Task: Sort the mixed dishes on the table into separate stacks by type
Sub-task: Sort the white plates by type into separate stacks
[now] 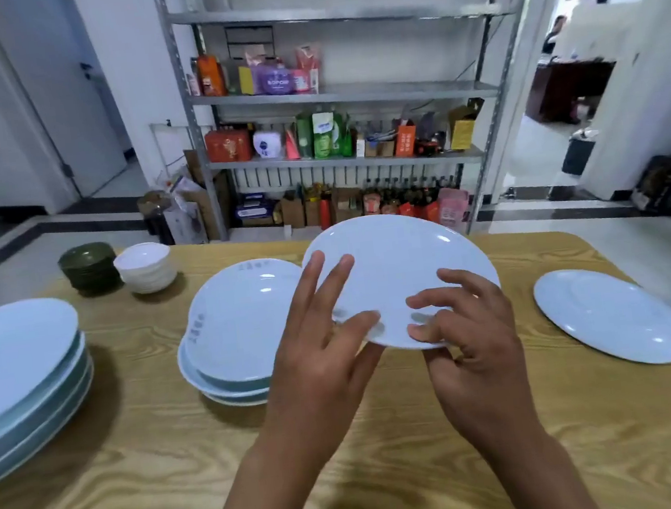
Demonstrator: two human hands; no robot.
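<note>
Both hands hold one white plate (401, 276) tilted above the wooden table (388, 436). The right hand (466, 335) pinches its near rim; the left hand (322, 335) has its thumb on the rim, fingers straight against the face. Below left sits a stack of patterned plates (230, 337); a single plate (610, 315) lies right; large plates (22, 382) far left.

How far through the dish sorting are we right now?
Mostly done, it seems. Dark bowls, white bowls and large plates sit in separate stacks. In hand: both the left hand and right hand hold a plain plate above the table. Left: setting it down, probably on the lone plate, not the patterned dishes.
</note>
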